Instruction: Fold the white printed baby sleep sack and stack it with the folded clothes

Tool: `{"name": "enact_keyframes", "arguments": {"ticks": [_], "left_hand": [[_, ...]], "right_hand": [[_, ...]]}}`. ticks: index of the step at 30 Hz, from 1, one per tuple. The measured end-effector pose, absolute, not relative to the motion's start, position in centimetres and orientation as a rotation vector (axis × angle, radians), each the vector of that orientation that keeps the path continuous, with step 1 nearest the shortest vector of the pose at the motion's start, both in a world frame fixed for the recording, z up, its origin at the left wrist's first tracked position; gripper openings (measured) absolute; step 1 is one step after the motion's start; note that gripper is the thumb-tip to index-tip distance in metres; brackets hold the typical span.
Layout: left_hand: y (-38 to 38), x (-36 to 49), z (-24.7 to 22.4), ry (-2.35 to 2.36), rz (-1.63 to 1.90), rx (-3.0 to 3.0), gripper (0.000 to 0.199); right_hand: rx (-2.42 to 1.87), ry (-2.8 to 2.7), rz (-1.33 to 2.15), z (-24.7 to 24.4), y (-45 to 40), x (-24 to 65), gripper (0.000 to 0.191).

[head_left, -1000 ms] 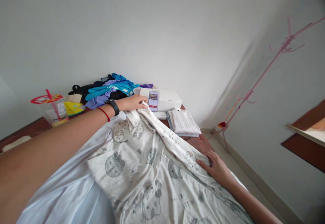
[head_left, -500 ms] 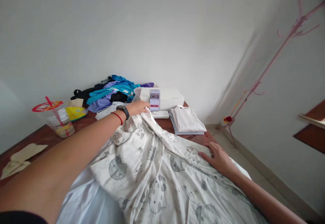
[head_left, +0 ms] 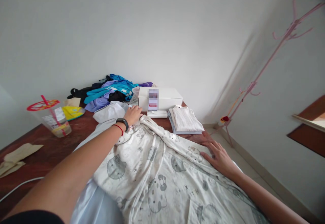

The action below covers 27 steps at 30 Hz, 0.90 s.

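A white garment [head_left: 157, 163] printed with grey cat faces lies spread over the near part of the table, creased down its middle. At its gathered far end rests my left hand [head_left: 133, 115], palm down, fingers stretched forward and slightly bent; what lies beneath them is hidden. My right hand [head_left: 219, 156] lies flat on the garment's right edge, fingers apart. Pale bluish-white cloth [head_left: 95, 200] shows under the garment on the left.
A phone [head_left: 153, 100] stands against a white box [head_left: 170, 97]. Folded clothes [head_left: 186, 120] lie to its right, a heap of clothes [head_left: 111, 90] to its left. A plastic cup with a straw [head_left: 57, 120] stands at left. A pink coat rack [head_left: 269, 58] is beyond the table.
My left hand has shifted a little left and down, and the far end of the garment now lies lower, clear of the fingertips. My right hand stays on the right edge.
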<state>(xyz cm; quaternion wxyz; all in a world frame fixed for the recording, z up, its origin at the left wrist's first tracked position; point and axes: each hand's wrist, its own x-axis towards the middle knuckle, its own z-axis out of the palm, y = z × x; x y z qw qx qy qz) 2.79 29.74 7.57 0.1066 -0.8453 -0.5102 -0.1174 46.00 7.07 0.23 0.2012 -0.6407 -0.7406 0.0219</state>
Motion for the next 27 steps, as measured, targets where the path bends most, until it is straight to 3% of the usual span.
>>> {"name": "enact_keyframes", "arguments": {"ticks": [5,8,10,12,15,18,25,27], "left_hand": [[23.6,-1.6,11.3,-1.429,-0.440,-2.579,0.032],[16.6,-5.4,12.3,-1.247,-0.432,-2.948,0.028],[11.8,-7.8,11.9,-1.194,-0.266,-3.095,0.026],[7.6,-9.4,11.0,-1.176,-0.197,-3.111,0.041],[3.2,-9.5,9.0,-1.118,-0.177,-3.049,0.062],[0.7,-6.8,7.3,-0.957,-0.228,-3.056,0.065],[-1.3,-1.7,4.7,-0.682,-0.277,-3.043,0.036],[-1.2,-1.7,4.6,-0.644,-0.325,-3.058,0.031]], "right_hand": [[-1.784,-2.067,0.053,0.3,7.7,46.3,0.043],[-1.765,-2.083,0.050,0.4,7.9,46.4,0.044],[-1.764,-2.084,0.026,0.8,7.6,46.2,0.046],[-1.754,-2.070,-0.021,1.6,6.5,45.3,0.047],[-1.659,-2.084,-0.009,3.5,3.4,41.8,0.038],[-1.515,-2.179,0.199,5.5,-1.2,36.1,0.027],[-1.268,-2.349,0.538,3.6,-8.4,24.9,0.007],[-1.286,-2.387,0.478,1.7,-9.0,23.6,0.019]]}}
